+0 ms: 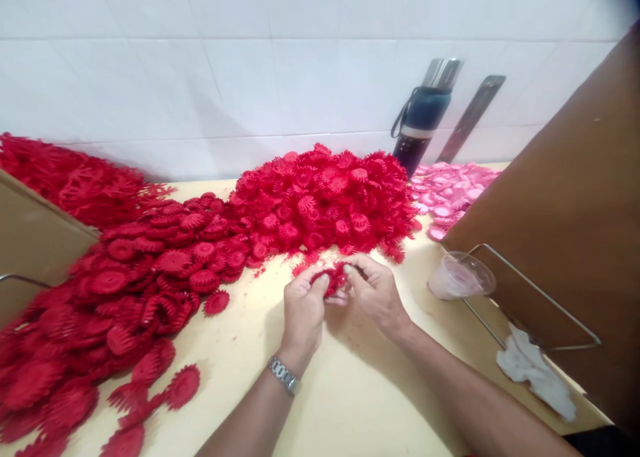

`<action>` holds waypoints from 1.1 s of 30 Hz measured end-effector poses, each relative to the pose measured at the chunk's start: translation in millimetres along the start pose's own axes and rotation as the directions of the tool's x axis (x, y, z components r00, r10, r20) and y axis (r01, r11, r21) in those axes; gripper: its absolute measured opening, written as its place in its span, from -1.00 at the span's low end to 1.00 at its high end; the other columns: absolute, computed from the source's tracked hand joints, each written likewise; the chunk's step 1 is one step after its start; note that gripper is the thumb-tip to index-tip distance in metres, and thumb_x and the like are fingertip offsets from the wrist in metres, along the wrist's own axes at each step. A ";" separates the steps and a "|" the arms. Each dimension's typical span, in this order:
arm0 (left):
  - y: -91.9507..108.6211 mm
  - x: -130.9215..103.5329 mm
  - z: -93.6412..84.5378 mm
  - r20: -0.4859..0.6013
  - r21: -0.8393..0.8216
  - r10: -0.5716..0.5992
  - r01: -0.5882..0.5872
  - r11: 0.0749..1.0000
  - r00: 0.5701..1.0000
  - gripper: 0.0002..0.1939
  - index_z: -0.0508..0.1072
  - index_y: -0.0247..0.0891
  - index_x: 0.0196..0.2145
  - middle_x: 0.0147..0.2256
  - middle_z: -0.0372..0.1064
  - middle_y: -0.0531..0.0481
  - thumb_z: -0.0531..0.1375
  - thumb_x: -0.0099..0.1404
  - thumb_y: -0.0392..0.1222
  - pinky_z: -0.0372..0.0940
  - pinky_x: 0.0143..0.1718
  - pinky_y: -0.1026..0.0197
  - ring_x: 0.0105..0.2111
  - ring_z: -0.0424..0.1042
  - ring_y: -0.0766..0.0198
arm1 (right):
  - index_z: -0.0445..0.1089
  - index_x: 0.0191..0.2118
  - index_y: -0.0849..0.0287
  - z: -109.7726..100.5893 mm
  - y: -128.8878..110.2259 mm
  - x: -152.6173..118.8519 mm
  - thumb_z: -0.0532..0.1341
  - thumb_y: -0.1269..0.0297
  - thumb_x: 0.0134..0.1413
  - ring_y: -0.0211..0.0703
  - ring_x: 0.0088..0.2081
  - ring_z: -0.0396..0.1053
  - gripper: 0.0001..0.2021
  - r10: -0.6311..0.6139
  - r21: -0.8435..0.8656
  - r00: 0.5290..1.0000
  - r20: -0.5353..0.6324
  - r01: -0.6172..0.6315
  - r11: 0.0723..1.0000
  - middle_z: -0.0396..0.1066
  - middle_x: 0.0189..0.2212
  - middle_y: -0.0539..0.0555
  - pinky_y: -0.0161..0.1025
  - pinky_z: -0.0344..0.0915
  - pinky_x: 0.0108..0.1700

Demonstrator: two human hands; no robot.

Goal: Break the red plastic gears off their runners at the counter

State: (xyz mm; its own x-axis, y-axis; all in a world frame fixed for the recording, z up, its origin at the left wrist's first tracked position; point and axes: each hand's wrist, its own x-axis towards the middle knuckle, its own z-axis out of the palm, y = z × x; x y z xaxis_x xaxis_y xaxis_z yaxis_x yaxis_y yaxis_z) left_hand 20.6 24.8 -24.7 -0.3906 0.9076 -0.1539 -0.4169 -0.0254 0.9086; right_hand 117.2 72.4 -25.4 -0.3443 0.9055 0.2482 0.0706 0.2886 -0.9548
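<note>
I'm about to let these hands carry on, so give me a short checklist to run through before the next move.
1. Grip: ok. The left hand and right hand both hold the red piece.
2. Red piece undamaged: cannot tell. The fingers cover much of it.
3. Table free of scraps: not ok. Small red scraps lie beyond the hands.
4. Cup apart from the hands: ok. It is to the right of the right hand, not touching it.
5. Bottle apart from the hands: ok. It is near the wall, beyond them.
6. Cup's contents: cannot tell. They are too blurred.
</note>
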 end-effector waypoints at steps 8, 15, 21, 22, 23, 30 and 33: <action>19.3 2.7 -7.7 -0.225 -0.107 0.064 -0.090 0.990 0.972 -0.91 0.33 -0.33 -0.48 -0.61 0.30 0.11 0.16 -0.01 -0.28 0.16 -0.64 0.38 -0.67 0.27 0.42 | 0.24 -0.45 0.19 -9.2 10.6 12.0 0.08 0.25 0.04 -0.32 -0.56 0.15 -0.86 0.082 0.213 0.976 -0.202 -0.038 0.976 0.20 -0.60 -0.06 -0.37 0.12 -0.50; 19.7 -3.5 -6.3 0.104 0.045 -0.040 0.035 0.998 0.994 -0.84 0.35 -0.29 -0.35 -0.60 0.27 0.13 0.16 0.05 -0.24 0.08 -0.66 0.41 -0.67 0.23 0.45 | 0.32 -0.38 0.20 -9.5 3.8 8.0 0.11 0.24 0.05 -0.31 -0.50 0.18 -0.86 0.055 0.224 0.994 0.094 -0.075 0.972 0.25 -0.55 -0.04 -0.33 0.16 -0.42; 11.7 -1.1 -6.4 0.013 0.253 0.020 -0.022 0.967 1.000 -0.88 0.33 -0.31 -0.52 -0.64 0.24 0.13 0.19 0.06 -0.21 0.01 -0.69 0.42 -0.71 0.14 0.48 | 0.33 -0.27 0.18 -6.7 -0.2 3.2 0.13 0.17 0.08 -0.27 -0.44 0.26 -0.81 0.054 0.372 0.976 0.210 -0.131 0.919 0.30 -0.49 -0.01 -0.29 0.23 -0.32; 11.1 -0.5 -7.1 0.008 0.278 0.049 -0.049 0.959 0.999 -0.87 0.33 -0.30 -0.54 -0.65 0.22 0.14 0.19 0.06 -0.21 0.01 -0.69 0.42 -0.70 0.13 0.48 | 0.32 -0.27 0.18 -6.8 -0.3 3.3 0.14 0.16 0.07 -0.28 -0.43 0.27 -0.80 0.062 0.393 0.974 0.216 -0.145 0.908 0.31 -0.49 -0.01 -0.29 0.24 -0.32; 10.7 -0.3 -7.6 0.013 0.307 0.076 -0.076 0.949 0.997 -0.88 0.33 -0.30 -0.54 -0.66 0.20 0.15 0.18 0.06 -0.21 0.01 -0.68 0.43 -0.70 0.12 0.48 | 0.32 -0.28 0.18 -6.8 -0.8 3.6 0.18 0.15 0.04 -0.28 -0.44 0.28 -0.79 0.081 0.409 0.970 0.230 -0.172 0.896 0.31 -0.48 -0.01 -0.29 0.25 -0.33; 16.2 -4.6 -7.4 0.106 0.322 0.062 -0.093 0.942 0.992 -0.92 0.36 -0.28 -0.45 -0.65 0.24 0.15 0.19 0.06 -0.23 0.03 -0.66 0.40 -0.70 0.12 0.47 | 0.32 -0.47 0.21 -8.3 -4.4 7.2 0.32 0.16 -0.16 -0.30 -0.55 0.28 -0.76 0.195 0.431 0.955 0.225 -0.276 0.859 0.33 -0.59 -0.04 -0.32 0.24 -0.47; 18.3 -2.3 -12.1 0.087 0.278 0.133 -0.152 0.949 0.987 -0.90 0.36 -0.27 -0.41 -0.60 0.26 0.13 0.19 0.08 -0.22 0.09 -0.60 0.38 -0.64 0.18 0.42 | 0.31 -0.47 0.23 -9.9 -2.5 7.9 0.28 0.12 -0.11 -0.28 -0.53 0.28 -0.74 0.165 0.332 0.971 0.172 -0.215 0.918 0.34 -0.56 -0.01 -0.32 0.22 -0.45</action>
State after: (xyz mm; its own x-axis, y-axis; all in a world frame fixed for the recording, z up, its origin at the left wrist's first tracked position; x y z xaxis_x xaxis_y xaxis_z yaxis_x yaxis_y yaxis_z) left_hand 3.9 17.1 -12.4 -0.3694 0.9293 0.0024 -0.1083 -0.0456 0.9931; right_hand 123.5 82.0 -19.4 -0.4841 0.8732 0.0553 -0.1721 -0.0330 -0.9845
